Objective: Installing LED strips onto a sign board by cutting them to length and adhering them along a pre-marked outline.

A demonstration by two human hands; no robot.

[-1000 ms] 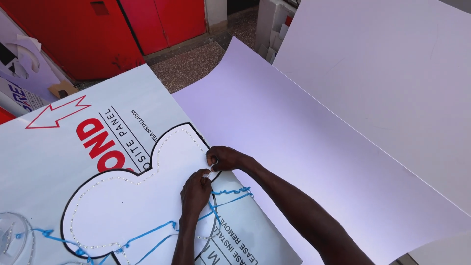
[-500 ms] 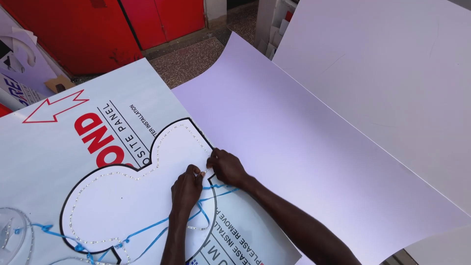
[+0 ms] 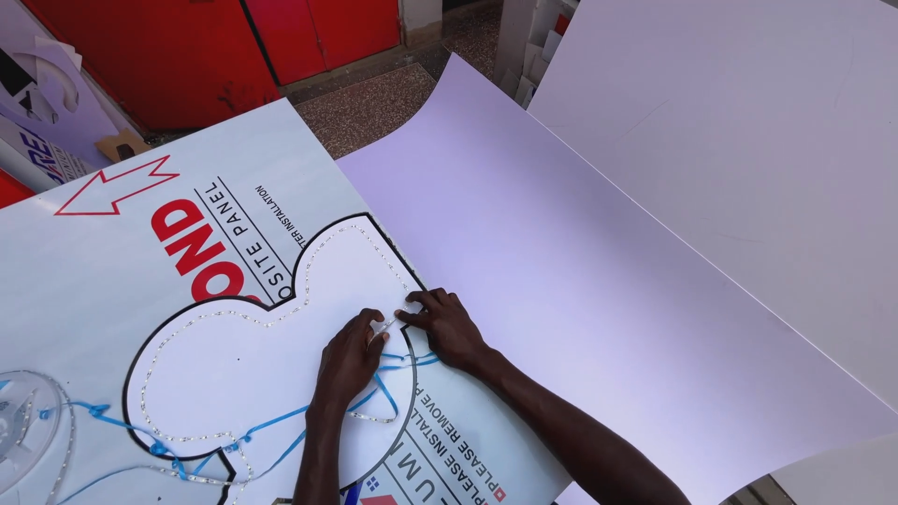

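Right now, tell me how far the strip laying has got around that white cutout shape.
Done: the dotted light strip already follows the top and left edge of the white cutout shape. In hand: the left hand and right hand pinch the strip's end at the right edge. Left: the lower right edge looks bare, with loose blue backing tape trailing across it.

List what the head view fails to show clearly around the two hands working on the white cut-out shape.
- What the left hand and right hand pinch: a small pale piece, too small to identify; their grip covers it.
- The LED strip along the white cut-out shape: its stretch near the fingers is hidden by both hands.
- The clear reel: cut off by the left edge.
- The blue backing tape: its lower run is cut off by the bottom edge.
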